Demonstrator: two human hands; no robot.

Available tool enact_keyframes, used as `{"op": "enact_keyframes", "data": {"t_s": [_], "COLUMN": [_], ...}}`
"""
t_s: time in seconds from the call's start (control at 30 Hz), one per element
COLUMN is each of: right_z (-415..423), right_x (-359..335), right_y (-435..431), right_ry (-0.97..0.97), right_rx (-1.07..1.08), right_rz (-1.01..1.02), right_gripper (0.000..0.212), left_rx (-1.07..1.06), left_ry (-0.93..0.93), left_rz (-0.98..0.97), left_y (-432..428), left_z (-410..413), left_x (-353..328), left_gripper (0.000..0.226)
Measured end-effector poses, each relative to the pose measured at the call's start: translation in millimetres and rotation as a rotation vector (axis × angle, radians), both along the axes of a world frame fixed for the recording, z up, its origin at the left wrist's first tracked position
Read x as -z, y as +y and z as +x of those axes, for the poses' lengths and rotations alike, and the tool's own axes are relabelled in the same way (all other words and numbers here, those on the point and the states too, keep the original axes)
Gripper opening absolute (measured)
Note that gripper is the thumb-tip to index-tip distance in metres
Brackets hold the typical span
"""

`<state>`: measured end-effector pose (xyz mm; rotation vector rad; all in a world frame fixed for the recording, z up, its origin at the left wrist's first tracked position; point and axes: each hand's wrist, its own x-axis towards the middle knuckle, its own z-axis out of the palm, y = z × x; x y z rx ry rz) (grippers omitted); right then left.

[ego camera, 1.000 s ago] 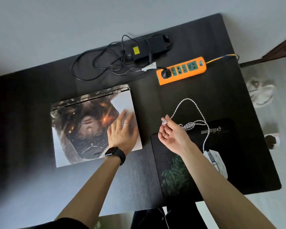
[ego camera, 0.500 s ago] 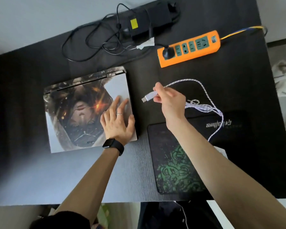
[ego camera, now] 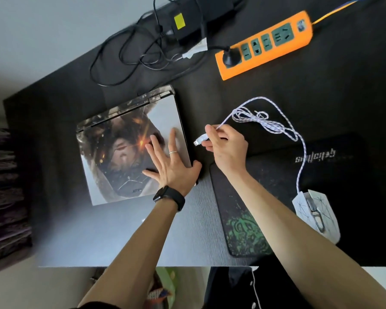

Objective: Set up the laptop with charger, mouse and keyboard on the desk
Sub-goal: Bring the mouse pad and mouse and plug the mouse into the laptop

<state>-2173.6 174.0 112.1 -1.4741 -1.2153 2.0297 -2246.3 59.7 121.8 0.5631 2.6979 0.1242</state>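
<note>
A home desk setup, seen from above: a dark wood-grain desk [ego camera: 187,239] stands against a plain pale wall, with light floor showing past its right edge. On it lie a closed laptop [ego camera: 120,150] with a decorated lid, a black mouse pad [ego camera: 265,197] printed with a green emblem, a white wired mouse [ego camera: 316,212], an orange power strip [ego camera: 265,45] with one plug seated, and a black charger brick [ego camera: 187,21] amid loose cable. At the left edge, what appears to be a stack of dark purple drawers or shelves [ego camera: 5,192] sits beside the desk. The personal gear and informal clutter suggest a bedroom or study rather than a workplace.
</note>
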Motion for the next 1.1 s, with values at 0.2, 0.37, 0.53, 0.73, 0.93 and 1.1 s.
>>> {"op": "enact_keyframes", "data": {"t_s": [0.2,0.37,0.53,0.73,0.93,1.1], "right_z": [3.5,1.1,-2.6,-2.2,-6.7,-9.4], "right_x": [0.1,4.1,8.3,12.6,13.7,14.5], "right_y": [-0.2,-2.5,-3.3,-7.9,-5.2,-4.6], "right_ry": [0.018,0.043,0.018,0.023,0.007,-0.022], "right_rx": [-0.024,-0.038,0.049,0.055,0.018,-0.044], "right_rz": [-0.038,-0.069,-0.046,-0.014,0.008,0.021], "right_gripper": [0.018,0.016,0.014,0.01,0.012,0.014], "left_rx": [0.016,0.054,0.008,-0.105,-0.074,0.033], "left_ry": [-0.033,0.085,0.226,0.259,0.207,0.198], "left_rz": [-0.096,-0.091,-0.064,-0.066,-0.067,-0.109], "left_y": [8.1,0.4,15.3,27.7,38.6,26.5], "left_z": [-2.3,0.2,-5.6,-17.5,-22.7,-25.2], "left_x": [-12.4,-14.4,-12.5,-7.8,-11.4,-16.7], "left_gripper": [0.111,0.091,0.073,0.069,0.075,0.084]}}
